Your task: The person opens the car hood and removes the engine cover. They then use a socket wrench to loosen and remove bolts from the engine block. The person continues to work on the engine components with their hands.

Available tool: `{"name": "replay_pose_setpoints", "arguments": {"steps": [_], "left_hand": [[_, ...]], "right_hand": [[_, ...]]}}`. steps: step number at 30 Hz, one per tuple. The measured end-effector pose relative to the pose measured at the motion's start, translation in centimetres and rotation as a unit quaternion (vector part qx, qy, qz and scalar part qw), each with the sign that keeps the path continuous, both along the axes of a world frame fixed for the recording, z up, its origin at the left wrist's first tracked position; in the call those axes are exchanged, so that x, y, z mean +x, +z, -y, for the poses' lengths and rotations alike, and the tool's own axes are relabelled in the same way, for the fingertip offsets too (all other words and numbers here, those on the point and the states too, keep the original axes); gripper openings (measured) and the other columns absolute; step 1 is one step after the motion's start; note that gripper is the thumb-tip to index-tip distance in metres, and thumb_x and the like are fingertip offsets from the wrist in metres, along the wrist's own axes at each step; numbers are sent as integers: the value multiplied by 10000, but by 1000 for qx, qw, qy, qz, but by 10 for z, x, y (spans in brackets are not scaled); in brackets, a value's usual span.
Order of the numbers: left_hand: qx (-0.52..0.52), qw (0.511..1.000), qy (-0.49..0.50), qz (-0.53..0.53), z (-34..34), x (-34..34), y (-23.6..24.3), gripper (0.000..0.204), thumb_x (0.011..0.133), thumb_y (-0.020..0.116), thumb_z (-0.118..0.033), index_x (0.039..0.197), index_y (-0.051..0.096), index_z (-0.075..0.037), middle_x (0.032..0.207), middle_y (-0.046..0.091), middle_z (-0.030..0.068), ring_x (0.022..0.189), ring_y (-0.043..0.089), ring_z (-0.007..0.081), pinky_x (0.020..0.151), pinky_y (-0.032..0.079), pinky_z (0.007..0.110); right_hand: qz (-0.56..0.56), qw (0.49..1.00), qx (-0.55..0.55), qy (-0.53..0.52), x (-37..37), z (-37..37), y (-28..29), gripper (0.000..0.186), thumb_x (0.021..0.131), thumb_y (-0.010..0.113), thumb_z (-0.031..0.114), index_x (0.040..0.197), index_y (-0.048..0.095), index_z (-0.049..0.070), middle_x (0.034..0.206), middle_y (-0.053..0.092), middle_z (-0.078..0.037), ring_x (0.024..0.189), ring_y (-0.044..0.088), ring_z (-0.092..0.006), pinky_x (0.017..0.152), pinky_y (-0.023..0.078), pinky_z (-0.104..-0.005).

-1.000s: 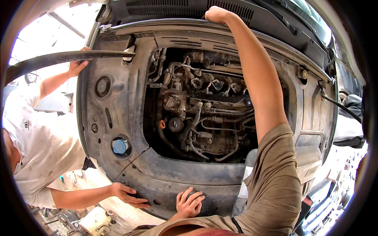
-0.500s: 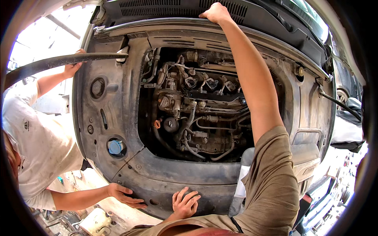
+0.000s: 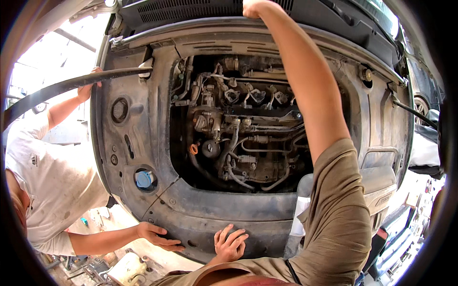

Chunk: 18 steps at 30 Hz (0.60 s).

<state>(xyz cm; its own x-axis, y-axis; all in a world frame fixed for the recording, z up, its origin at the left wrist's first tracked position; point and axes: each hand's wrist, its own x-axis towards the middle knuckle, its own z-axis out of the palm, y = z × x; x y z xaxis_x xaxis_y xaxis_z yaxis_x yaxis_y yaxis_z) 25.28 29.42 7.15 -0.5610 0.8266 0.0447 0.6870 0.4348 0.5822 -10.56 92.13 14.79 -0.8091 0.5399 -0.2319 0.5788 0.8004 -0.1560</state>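
My left hand [image 3: 230, 244] lies at the engine bay's near edge, fingers stretched out on the dark plastic front cover [image 3: 248, 212]. Reaching across the bay, my right arm ends at the top edge of the view. There my right hand [image 3: 256, 7] is over the black cowl panel [image 3: 205, 14], its fingers curled in. Anything inside them is hidden, and part of that hand is cut off. Beneath my right arm sits the exposed engine [image 3: 253, 124], with hoses, pipes and wiring. An orange dipstick ring [image 3: 193, 148] shows at its left side.
A co-worker in a stained white shirt [image 3: 57, 176] stands at the left, one hand [image 3: 155, 237] at the cover's near edge. A black strut [image 3: 71, 90] crosses the upper left. The blue reservoir cap [image 3: 144, 179] is near left; a thin prop [image 3: 414, 114] slants at the right.
My right hand has moved slightly farther away, partly out of view at the top. My left hand keeps its place on the cover. The whole view has shifted a little.
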Motion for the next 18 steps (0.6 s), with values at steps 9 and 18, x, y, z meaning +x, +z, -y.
{"name": "replay_pose_setpoints", "arguments": {"steps": [9, 18], "left_hand": [[0, 1000, -9, 2, -4, -2, -6, 315, 710, 639, -47, 976, 684, -210, 1091, 686, -57, 1158, 564, 264, 993, 345, 416], [290, 953, -4, -89, -132, -148, 28, 342, 839, 533, 61, 1171, 510, -19, 1131, 597, 222, 1030, 586, 362, 870, 479, 462]], "right_hand": [[-75, 996, 39, 31, 3, -16, -21, 195, 762, 677, 130, 903, 718, 2, 918, 708, -187, 785, 656, -338, 681, 523, -433], [-112, 986, 1, 124, -31, -22, -60, 154, 802, 587, 67, 783, 724, 1, 751, 686, -160, 684, 651, -279, 586, 489, -397]]}}
